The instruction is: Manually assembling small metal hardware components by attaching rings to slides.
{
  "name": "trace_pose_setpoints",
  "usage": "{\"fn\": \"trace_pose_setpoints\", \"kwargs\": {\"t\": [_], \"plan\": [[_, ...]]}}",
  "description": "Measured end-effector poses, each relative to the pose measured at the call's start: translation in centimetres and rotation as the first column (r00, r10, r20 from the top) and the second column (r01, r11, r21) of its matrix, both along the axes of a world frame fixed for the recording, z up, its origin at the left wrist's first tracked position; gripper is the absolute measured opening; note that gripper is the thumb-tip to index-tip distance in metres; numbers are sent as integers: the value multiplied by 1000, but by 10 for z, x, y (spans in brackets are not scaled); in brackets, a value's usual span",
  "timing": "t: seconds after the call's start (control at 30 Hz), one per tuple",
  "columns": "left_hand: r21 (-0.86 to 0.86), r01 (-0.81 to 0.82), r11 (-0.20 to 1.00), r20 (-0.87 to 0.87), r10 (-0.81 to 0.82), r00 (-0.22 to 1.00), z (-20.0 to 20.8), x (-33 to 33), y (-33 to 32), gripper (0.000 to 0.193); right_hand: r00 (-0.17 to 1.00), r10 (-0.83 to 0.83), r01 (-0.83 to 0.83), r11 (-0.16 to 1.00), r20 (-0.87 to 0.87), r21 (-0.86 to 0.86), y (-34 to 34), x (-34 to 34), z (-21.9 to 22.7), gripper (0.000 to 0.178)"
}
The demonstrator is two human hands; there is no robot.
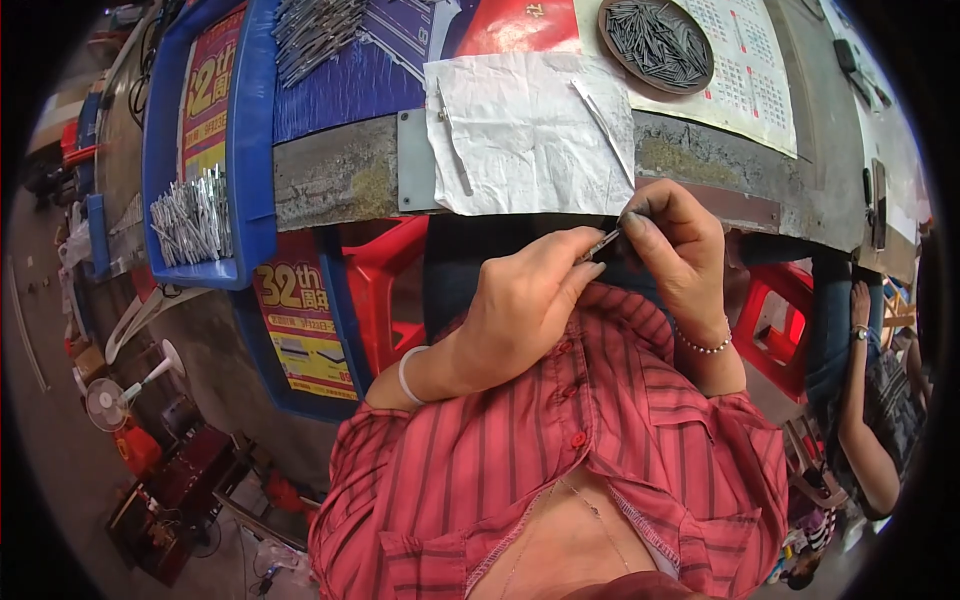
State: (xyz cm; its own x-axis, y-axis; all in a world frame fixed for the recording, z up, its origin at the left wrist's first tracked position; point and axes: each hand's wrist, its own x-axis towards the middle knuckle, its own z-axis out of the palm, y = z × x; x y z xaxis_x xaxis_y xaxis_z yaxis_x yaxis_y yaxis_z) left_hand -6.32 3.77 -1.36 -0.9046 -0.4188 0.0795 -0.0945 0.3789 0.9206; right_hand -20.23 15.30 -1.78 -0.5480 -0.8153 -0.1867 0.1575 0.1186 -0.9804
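Room lies between two metal rods (457, 155) on white paper (530, 130); the right hand (676, 237) blocks near right, a blue bin (252, 130) left, a round dish (668, 90) far right.

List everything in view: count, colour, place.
Table: one, grey, top
Large trays: two, blue, left
Silver pieces: many, silver, upper tray, purple sheet
Dish: one, brown, upper right
Thin pieces: many, grey, in dish
Wrinkled sheet: one, white, top
Slim pieces: two, grey, on wrinkled sheet
Stools: two, red, below table
Fan: one, white, left background
Other people: at least one, dark clothes, right
Held piece: one, dark, centre
Left hand: one, bare, on held piece
Right hand: one, bare, on held piece
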Motion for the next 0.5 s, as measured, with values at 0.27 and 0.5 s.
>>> {"fn": "trace_pose_setpoints", "kwargs": {"t": [0.27,0.5], "plan": [[-315,-66,947,-73,46,996,5,1,4,29,999,-38,35,997,-40,-65,3,9,-3,8],[-382,-61,922,-34,51,998,7,-1,5,30,998,-45,48,997,43,-66,2,9,-2,11]]}}
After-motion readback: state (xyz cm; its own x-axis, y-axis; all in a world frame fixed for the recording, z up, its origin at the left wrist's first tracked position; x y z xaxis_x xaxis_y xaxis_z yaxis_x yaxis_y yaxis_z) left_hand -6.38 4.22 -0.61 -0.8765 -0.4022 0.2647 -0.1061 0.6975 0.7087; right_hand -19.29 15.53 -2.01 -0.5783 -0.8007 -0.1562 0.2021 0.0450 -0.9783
